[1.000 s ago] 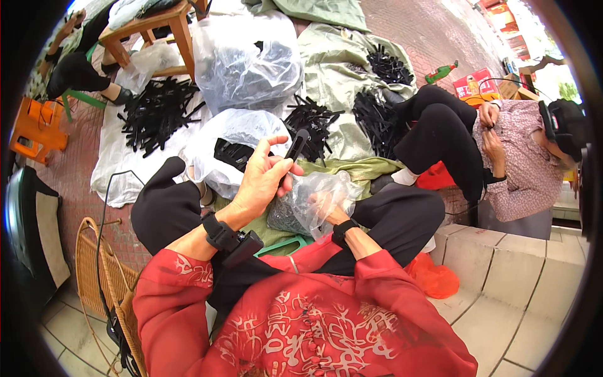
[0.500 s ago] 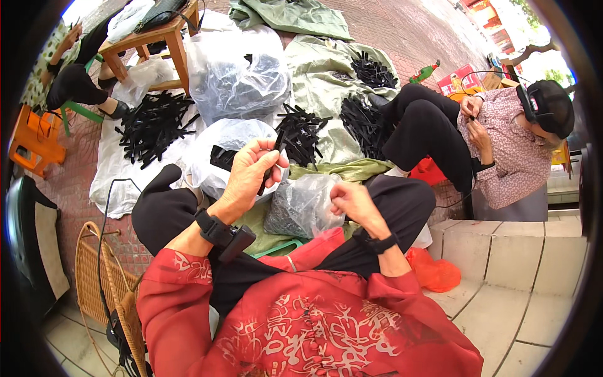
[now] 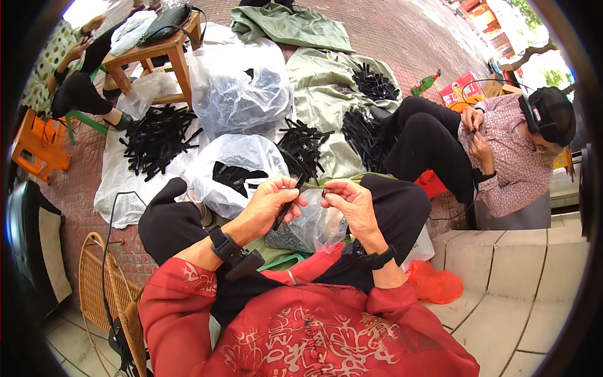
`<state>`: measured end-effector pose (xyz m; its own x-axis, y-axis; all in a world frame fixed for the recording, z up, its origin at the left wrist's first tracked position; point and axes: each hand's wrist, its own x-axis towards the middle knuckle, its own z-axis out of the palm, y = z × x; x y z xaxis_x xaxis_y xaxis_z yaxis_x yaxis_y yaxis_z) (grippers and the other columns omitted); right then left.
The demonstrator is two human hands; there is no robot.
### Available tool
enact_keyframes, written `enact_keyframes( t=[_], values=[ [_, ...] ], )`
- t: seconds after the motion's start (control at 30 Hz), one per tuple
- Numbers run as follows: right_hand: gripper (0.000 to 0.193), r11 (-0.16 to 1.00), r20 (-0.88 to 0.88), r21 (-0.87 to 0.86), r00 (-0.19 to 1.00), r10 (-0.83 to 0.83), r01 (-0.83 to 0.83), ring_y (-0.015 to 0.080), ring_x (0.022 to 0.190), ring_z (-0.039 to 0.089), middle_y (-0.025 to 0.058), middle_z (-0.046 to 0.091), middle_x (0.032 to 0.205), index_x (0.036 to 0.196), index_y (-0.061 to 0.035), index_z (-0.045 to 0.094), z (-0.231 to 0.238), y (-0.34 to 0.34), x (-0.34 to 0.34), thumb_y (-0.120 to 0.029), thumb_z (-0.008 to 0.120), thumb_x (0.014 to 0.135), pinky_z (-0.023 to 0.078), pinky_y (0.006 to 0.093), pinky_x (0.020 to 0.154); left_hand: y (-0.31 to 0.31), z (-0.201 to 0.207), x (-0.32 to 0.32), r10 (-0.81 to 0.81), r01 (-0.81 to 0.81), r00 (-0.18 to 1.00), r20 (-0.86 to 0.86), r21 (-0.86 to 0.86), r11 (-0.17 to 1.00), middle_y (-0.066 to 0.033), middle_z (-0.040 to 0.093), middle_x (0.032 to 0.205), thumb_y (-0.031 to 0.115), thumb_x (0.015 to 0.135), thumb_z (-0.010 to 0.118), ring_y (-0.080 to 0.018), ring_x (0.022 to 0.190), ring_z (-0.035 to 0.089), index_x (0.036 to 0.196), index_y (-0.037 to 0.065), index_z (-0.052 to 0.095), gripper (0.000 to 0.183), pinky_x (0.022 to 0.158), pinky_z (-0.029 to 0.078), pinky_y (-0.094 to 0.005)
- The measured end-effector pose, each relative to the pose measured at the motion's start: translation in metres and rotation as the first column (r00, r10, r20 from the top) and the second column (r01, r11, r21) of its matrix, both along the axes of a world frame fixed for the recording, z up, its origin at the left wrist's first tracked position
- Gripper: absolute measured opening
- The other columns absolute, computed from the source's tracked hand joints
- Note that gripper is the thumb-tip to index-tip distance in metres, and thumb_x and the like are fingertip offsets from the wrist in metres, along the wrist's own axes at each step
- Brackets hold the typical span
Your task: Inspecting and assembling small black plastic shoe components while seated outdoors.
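Above my lap, my left hand point(image 3: 267, 202) is closed on a thin black plastic strip point(image 3: 282, 215), which sticks out above and below the fingers. My right hand point(image 3: 353, 206) is close beside it, thumb and forefinger pinching a tiny dark piece point(image 3: 325, 193). The two hands are slightly apart. Below and between them sits a clear plastic bag point(image 3: 323, 229) of small dark pieces, partly hidden by my hands. Just beyond my left hand, a white plastic bag point(image 3: 213, 151) lies open with black strips inside. A pile of black strips point(image 3: 304, 144) lies behind my hands.
More black strips point(image 3: 157, 141) lie on a white sheet, others point(image 3: 364, 135) on green cloth. A large filled bag point(image 3: 239, 94) stands beside a wooden stool point(image 3: 179, 63). On the right sits another person point(image 3: 509, 138); a wicker chair point(image 3: 94, 283) is at left.
My right hand has risen from the clear bag toward my left hand, now pinching a tiny piece. My left hand has moved slightly right and lower with the black plastic strip.
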<state>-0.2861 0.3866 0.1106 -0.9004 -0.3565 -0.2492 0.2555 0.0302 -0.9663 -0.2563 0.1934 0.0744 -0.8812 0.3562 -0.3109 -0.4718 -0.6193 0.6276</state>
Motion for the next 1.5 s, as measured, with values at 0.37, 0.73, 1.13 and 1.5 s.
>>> enact_keyframes(
  t=[0.37, 0.73, 1.13, 1.5],
  values=[
    [0.015, 0.960, -0.658, 0.261, 0.747, 0.096, 0.106, 0.0186, 0.074, 0.059, 0.0099, 0.058, 0.087, 0.081, -0.0007, 0.056, -0.012, -0.033, 0.006, 0.006, 0.058, 0.067, 0.047, 0.0249, 0.063, 0.003, -0.002, -0.003, 0.051, -0.051, 0.999, 0.020, 0.016, 0.999, -0.0113, 0.059, 0.077, 0.006, 0.080, 0.053, -0.0140, 0.059, 0.056, 0.093, 0.001, 0.045, 0.015, 0.045, 0.043, -0.0205],
    [0.013, 0.980, -0.544, 0.201, 0.831, 0.117, -0.006, 0.0146, 0.076, 0.059, 0.0065, 0.060, 0.086, 0.086, 0.0002, 0.057, -0.009, -0.037, 0.013, 0.000, 0.059, 0.073, 0.047, 0.0241, 0.065, -0.003, -0.004, 0.001, 0.096, -0.097, 0.995, -0.023, -0.068, 0.993, -0.0065, 0.058, 0.074, 0.000, 0.074, 0.058, -0.0094, 0.056, 0.054, 0.090, 0.001, 0.049, 0.018, 0.044, 0.041, -0.0176],
    [0.019, 0.922, 0.336, -0.334, 0.939, -0.075, 0.193, 0.0128, 0.065, 0.057, 0.0051, 0.058, 0.078, 0.096, -0.0014, 0.054, -0.028, -0.024, -0.013, -0.003, 0.056, 0.077, 0.048, 0.0245, 0.058, -0.003, -0.003, -0.006, 0.109, -0.106, 0.994, 0.024, -0.094, 0.990, -0.0087, 0.058, 0.072, 0.008, 0.081, 0.051, -0.0100, 0.053, 0.053, 0.087, 0.002, 0.051, 0.008, 0.041, 0.040, -0.0186],
    [0.018, 0.874, 0.413, -0.359, 0.895, -0.165, 0.327, 0.0132, 0.063, 0.057, 0.0026, 0.055, 0.070, 0.095, -0.0040, 0.052, -0.042, -0.027, -0.015, -0.003, 0.053, 0.077, 0.049, 0.0262, 0.060, 0.004, -0.014, -0.011, 0.074, -0.069, 0.996, 0.046, -0.095, 0.993, -0.0110, 0.058, 0.072, 0.005, 0.081, 0.049, -0.0118, 0.054, 0.054, 0.086, 0.001, 0.049, 0.007, 0.042, 0.042, -0.0197]
  ],
)
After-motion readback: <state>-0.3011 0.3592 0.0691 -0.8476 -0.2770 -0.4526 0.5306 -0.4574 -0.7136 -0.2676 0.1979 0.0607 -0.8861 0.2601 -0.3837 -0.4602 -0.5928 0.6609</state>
